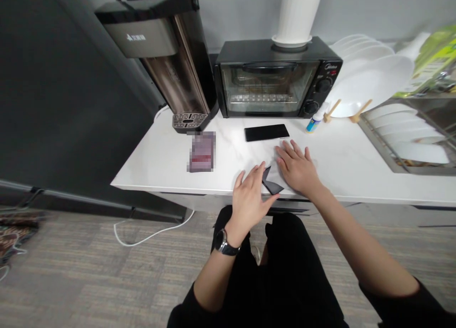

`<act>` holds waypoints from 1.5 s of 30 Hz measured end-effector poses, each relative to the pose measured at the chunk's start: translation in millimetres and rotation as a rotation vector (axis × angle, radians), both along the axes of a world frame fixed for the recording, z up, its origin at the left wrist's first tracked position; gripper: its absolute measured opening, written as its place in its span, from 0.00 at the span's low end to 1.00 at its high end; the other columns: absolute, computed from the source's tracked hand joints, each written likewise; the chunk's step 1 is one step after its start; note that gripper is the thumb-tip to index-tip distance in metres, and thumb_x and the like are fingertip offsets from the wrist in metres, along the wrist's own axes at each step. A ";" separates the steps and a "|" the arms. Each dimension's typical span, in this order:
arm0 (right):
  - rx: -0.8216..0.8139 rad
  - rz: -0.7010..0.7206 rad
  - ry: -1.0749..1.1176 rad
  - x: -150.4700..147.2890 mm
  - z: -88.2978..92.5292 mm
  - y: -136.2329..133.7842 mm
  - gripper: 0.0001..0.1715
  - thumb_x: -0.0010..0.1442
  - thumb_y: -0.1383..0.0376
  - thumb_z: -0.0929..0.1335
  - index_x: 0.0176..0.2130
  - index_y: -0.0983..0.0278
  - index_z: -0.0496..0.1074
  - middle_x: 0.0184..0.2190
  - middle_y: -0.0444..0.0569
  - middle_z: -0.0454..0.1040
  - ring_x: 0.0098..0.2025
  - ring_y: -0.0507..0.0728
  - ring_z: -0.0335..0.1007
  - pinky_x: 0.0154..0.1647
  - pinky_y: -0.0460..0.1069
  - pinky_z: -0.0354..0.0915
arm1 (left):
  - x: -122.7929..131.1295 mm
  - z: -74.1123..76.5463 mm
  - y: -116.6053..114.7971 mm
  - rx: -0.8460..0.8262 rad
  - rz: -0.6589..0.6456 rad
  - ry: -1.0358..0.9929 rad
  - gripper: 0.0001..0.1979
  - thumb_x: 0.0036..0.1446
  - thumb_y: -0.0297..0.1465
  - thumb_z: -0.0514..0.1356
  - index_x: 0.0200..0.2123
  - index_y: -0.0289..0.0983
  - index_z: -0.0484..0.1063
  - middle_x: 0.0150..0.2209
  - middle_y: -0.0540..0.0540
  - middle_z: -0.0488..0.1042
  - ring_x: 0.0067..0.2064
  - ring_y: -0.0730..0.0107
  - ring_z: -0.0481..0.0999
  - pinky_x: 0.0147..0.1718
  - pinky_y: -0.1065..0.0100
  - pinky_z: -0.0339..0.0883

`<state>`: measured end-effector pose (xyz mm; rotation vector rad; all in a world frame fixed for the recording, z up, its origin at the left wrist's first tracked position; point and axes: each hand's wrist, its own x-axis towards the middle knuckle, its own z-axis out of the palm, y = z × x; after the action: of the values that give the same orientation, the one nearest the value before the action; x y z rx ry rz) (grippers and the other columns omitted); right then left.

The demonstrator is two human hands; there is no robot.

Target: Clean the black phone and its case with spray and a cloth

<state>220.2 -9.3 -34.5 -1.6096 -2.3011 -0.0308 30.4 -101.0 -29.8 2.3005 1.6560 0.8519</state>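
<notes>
A small dark grey, angular piece with a V-shaped notch (272, 186) lies on the white countertop (160, 162) near its front edge; it looks like folded paper, but I cannot be sure. My left hand (249, 197) rests at its left side, fingers stretched out and thumb by its lower corner, covering part of it. On the other side, my right hand (297, 169) lies palm down on the counter with its fingers apart, just right of the piece. Beyond my hands is a black smartphone (267, 132), its dark screen facing up.
A blurred purple packet (202, 152) lies at left, before a drink dispenser (167, 57). Behind the phone stands a toaster oven (270, 81) carrying a white cylinder (297, 14). To the right are a small blue-and-white bottle (314, 122), racked white plates (377, 76) and a sink (395, 166).
</notes>
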 end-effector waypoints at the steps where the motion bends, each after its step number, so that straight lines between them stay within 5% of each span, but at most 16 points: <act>1: -0.004 -0.026 -0.001 -3.9 -0.2 3.6 0.34 0.78 0.55 0.53 0.72 0.65 0.65 0.76 0.61 0.60 0.79 0.74 0.49 0.74 0.80 0.50 | 0.7 -0.3 0.1 -0.004 0.007 -0.005 0.46 0.66 0.44 0.68 0.77 0.39 0.47 0.72 0.39 0.69 0.73 0.57 0.67 0.77 0.49 0.50; 7: 0.004 -0.143 0.086 -19.5 -9.0 20.9 0.38 0.76 0.52 0.55 0.74 0.68 0.61 0.76 0.67 0.58 0.77 0.81 0.51 0.71 0.86 0.45 | 11.4 -7.8 -6.3 0.004 0.090 -0.035 0.44 0.67 0.47 0.65 0.76 0.40 0.51 0.71 0.36 0.69 0.77 0.46 0.60 0.77 0.30 0.34; 11: 0.066 -0.131 0.116 -25.2 -13.5 16.9 0.41 0.75 0.48 0.56 0.77 0.66 0.55 0.78 0.66 0.53 0.79 0.82 0.46 0.72 0.86 0.43 | 19.7 -12.0 -13.8 -0.036 0.174 -0.102 0.45 0.67 0.48 0.65 0.77 0.41 0.48 0.70 0.34 0.70 0.80 0.42 0.50 0.73 0.22 0.36; 17: 0.007 0.051 -0.032 -50.9 -2.9 -18.4 0.36 0.78 0.56 0.52 0.77 0.64 0.54 0.79 0.60 0.52 0.81 0.73 0.41 0.77 0.79 0.44 | 18.9 -16.0 -17.6 -0.065 0.186 -0.184 0.49 0.67 0.39 0.66 0.79 0.44 0.37 0.75 0.36 0.62 0.79 0.47 0.54 0.76 0.29 0.37; 22: -0.018 0.159 -0.052 -47.1 -2.1 -19.2 0.37 0.78 0.54 0.52 0.77 0.65 0.53 0.80 0.60 0.48 0.82 0.69 0.41 0.78 0.74 0.47 | 22.1 -18.1 -22.8 -0.049 0.178 -0.175 0.46 0.68 0.41 0.64 0.79 0.42 0.41 0.73 0.35 0.65 0.77 0.44 0.57 0.76 0.29 0.38; 30: 0.070 -0.194 0.073 -6.4 -15.4 29.9 0.42 0.76 0.47 0.57 0.76 0.68 0.57 0.78 0.69 0.50 0.80 0.81 0.43 0.72 0.85 0.45 | 29.4 -22.3 -24.2 0.014 0.212 -0.200 0.39 0.71 0.46 0.61 0.76 0.40 0.49 0.71 0.35 0.68 0.73 0.47 0.63 0.77 0.35 0.41; 37: 0.095 -0.005 0.083 -46.2 -20.1 -7.9 0.40 0.77 0.51 0.55 0.79 0.63 0.47 0.80 0.62 0.44 0.82 0.78 0.34 0.74 0.84 0.41 | 25.6 -23.9 -25.8 0.022 0.199 -0.199 0.43 0.69 0.39 0.62 0.78 0.39 0.42 0.73 0.33 0.65 0.73 0.46 0.64 0.76 0.34 0.40; 41: -0.040 0.074 0.095 -56.0 -9.0 -19.4 0.38 0.78 0.54 0.52 0.79 0.64 0.48 0.80 0.61 0.45 0.82 0.74 0.35 0.77 0.80 0.41 | 20.7 -24.6 -26.6 0.037 0.174 -0.139 0.47 0.66 0.34 0.64 0.78 0.38 0.39 0.74 0.34 0.63 0.72 0.46 0.64 0.76 0.34 0.40; 45: -0.040 0.115 0.437 -20.6 19.2 -14.1 0.35 0.78 0.51 0.54 0.77 0.56 0.54 0.80 0.54 0.49 0.82 0.66 0.42 0.77 0.74 0.51 | 15.8 -26.3 -26.3 0.053 0.168 -0.078 0.43 0.67 0.39 0.64 0.77 0.35 0.46 0.70 0.32 0.67 0.71 0.45 0.66 0.75 0.35 0.46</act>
<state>199.6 -23.4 -15.3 -1.3378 -2.0538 0.3595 46.1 -127.3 -56.1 2.1550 1.8329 1.0182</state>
